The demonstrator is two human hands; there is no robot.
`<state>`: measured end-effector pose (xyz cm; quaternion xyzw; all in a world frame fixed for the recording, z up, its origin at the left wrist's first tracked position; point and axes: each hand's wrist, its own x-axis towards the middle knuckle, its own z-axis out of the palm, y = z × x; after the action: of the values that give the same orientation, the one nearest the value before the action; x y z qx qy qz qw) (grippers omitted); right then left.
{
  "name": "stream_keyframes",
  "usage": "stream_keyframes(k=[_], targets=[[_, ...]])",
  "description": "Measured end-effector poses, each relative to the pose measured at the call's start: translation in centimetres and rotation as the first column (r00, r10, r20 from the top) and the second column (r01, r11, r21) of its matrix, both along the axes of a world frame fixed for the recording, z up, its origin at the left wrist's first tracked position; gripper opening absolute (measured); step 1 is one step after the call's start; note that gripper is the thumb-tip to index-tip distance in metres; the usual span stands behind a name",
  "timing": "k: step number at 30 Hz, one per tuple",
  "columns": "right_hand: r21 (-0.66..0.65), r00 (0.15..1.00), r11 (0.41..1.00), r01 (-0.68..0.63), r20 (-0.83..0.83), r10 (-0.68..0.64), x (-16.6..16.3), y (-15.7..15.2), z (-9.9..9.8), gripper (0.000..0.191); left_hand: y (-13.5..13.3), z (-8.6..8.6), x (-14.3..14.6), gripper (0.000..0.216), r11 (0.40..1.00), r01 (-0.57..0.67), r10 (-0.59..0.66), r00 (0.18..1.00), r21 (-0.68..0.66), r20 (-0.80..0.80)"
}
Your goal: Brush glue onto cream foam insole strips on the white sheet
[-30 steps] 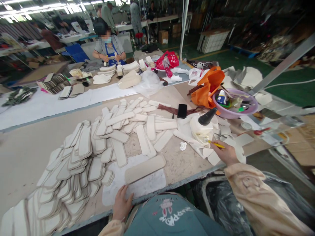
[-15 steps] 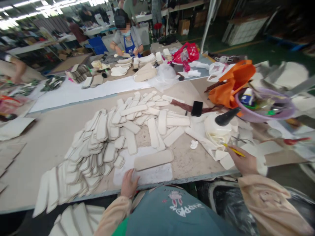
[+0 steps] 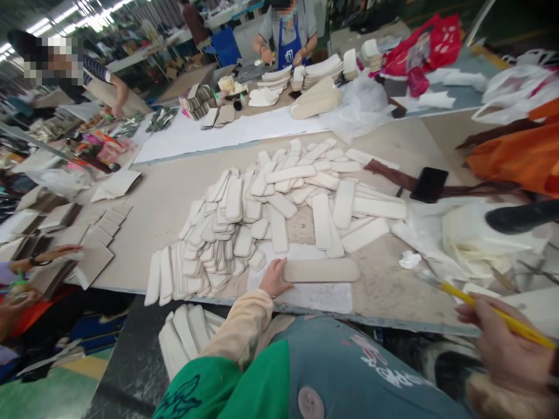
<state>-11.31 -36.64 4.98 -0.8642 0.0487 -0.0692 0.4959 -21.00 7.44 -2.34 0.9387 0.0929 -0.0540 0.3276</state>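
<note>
A long beige padded strip [image 3: 322, 270] with rounded corners lies across a white paper sheet [image 3: 332, 297] near the table's front edge. My left hand [image 3: 275, 280] is closed at the strip's left end, thumb and fingers gripping it. My right hand [image 3: 502, 337] is closed around a yellow-handled brush [image 3: 463, 294], whose pale tip points left, toward the strip but apart from it. Beyond the sheet spreads a large heap of similar pale strips [image 3: 236, 201]. To the right stands a cut-open white plastic container [image 3: 469, 230] with yellowish residue, a dark handle over it.
A black phone [image 3: 430, 185] lies on brown cloth, left of an orange bag [image 3: 519, 157]. Crumpled white paper [image 3: 409, 259] sits near the brush. More strips [image 3: 186, 337] are stacked below the table edge. Across the table a person [image 3: 288, 35] works; other people are at left.
My right hand has moved away from the white container with the brush, toward the near right. My left hand remains at the strip's left end. The camera view has turned left.
</note>
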Motion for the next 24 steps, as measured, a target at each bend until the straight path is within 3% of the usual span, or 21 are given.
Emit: stream_keyframes(k=[2,5,8,11,17,24], targets=[[0.143,0.998,0.989,0.031,-0.063,-0.022,-0.7,5.0,0.7,0.028,0.5,-0.4,0.3,0.079,0.999,0.027,-0.028,1.000,-0.016,-0.014],[0.278,0.965,0.952,-0.124,-0.188,0.181,-1.4,11.4,0.7,0.027,1.3,-1.1,0.4,0.082,0.998,0.064,-0.065,0.998,-0.027,-0.017],[0.322,0.895,0.894,-0.310,-0.219,0.389,-2.1,16.4,0.0,0.026,1.9,-1.7,0.4,0.081,0.995,0.086,-0.086,0.996,-0.055,0.008],[0.314,0.826,0.851,-0.421,-0.254,0.503,-2.5,20.3,-0.9,0.025,2.5,-2.1,0.4,0.080,0.989,0.115,-0.111,0.993,-0.092,0.045],[0.254,0.762,0.802,-0.541,-0.256,0.595,-2.8,25.1,-2.7,0.027,3.0,-2.6,0.3,0.077,0.987,0.138,-0.130,0.988,-0.086,0.086],[0.290,0.751,0.795,-0.533,-0.270,0.602,-3.2,27.2,-3.8,0.027,3.1,-2.6,0.3,0.074,0.988,0.146,-0.140,0.985,-0.057,0.105]])
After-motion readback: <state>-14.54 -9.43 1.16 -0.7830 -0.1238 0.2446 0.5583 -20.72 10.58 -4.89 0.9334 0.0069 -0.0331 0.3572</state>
